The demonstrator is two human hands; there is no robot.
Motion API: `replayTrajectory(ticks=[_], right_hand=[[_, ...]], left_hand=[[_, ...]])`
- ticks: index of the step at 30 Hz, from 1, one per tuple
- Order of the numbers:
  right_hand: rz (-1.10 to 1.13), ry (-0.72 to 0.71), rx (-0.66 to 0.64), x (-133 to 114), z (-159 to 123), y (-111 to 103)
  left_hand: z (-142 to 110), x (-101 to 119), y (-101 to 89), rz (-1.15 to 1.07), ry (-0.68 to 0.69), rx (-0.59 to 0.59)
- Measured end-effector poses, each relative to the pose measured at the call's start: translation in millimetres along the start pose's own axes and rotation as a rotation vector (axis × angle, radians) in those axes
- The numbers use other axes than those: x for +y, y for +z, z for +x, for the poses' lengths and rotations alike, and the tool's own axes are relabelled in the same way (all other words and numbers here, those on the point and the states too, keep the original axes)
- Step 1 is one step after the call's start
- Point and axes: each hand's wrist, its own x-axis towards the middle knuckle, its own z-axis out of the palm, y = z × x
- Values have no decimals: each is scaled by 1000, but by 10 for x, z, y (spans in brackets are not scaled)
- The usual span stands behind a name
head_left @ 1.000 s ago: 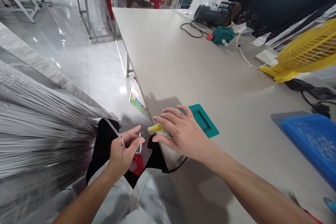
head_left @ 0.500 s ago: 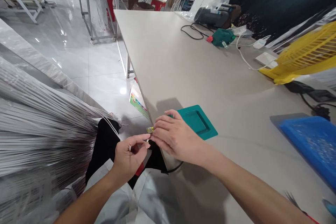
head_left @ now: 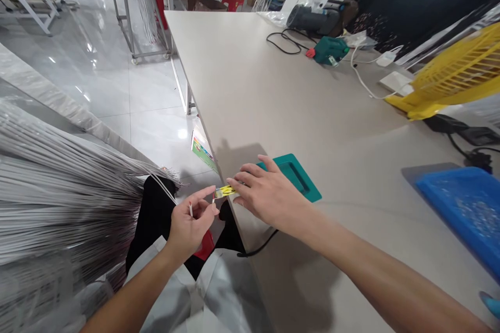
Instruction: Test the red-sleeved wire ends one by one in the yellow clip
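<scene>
My left hand (head_left: 191, 223) is closed in a pinch on a thin white cable (head_left: 213, 201), with red at its tip. A second white cable end (head_left: 190, 209) sticks up between its fingers. My right hand (head_left: 269, 192) reaches over the table edge, fingers curved over a small yellow piece with black marks and a pale end (head_left: 224, 191). That end sits right by the cable tip; whether they touch I cannot tell. The fingers hide the rest of the yellow piece. Under my right hand lies a teal tray (head_left: 310, 190).
A large bundle of white cables (head_left: 70, 182) hangs at my left. On the table (head_left: 250, 78) are a blue tray (head_left: 461, 203), a yellow fan (head_left: 449, 73), a green device (head_left: 330, 51) and a dark machine (head_left: 316, 18) with cords. A black cord (head_left: 260, 250) crosses the near edge.
My right hand has shifted slightly right and its fingers have lifted, so more of the yellow piece shows. My left hand has moved slightly left with the cable, whose red tip now shows.
</scene>
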Motion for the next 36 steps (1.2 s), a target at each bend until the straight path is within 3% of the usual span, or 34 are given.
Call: replayTrajectory(ticks=[12,28,36], right_hand=[[175,78,-199,124,136,-94],[152,45,-186,107,127,-79],[65,82,-126,67,74,-22]], left_hand=[[61,33,2,-54,-47,3],[92,47,-6,72,-75,-23],[69,47,15,10,-81,36]])
